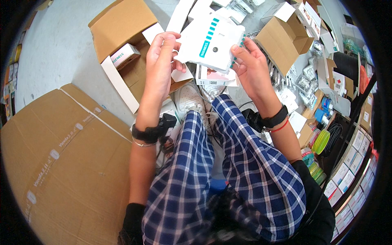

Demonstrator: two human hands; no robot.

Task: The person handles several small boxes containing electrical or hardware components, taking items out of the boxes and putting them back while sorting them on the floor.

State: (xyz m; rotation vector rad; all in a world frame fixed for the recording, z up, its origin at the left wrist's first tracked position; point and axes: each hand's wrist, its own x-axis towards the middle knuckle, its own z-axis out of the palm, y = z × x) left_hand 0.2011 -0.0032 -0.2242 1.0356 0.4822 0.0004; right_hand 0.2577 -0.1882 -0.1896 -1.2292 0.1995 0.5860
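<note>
A white item in a clear plastic bag (pixel 222 41), with green printed bars and a small dark round spot, is held up between both hands. My left hand (pixel 167 50) pinches the bag's left edge between thumb and fingers. At its right edge, my right hand (pixel 249 58) grips it, thumb on top and fingers beneath. Just below the bag lies a white printed box (pixel 211 80), partly covered. To the left, an open cardboard carton (pixel 122 27) holds a small white box (pixel 125 56) with green lettering.
A large taped cardboard carton (pixel 76 162) fills the lower left. On the right stand an open carton (pixel 277 39), bagged metal parts (pixel 306 78), blue-capped bottles (pixel 321 116), green tape rolls (pixel 321 141) and rows of small boxes (pixel 346 167). Cables run around the shoes (pixel 190 99).
</note>
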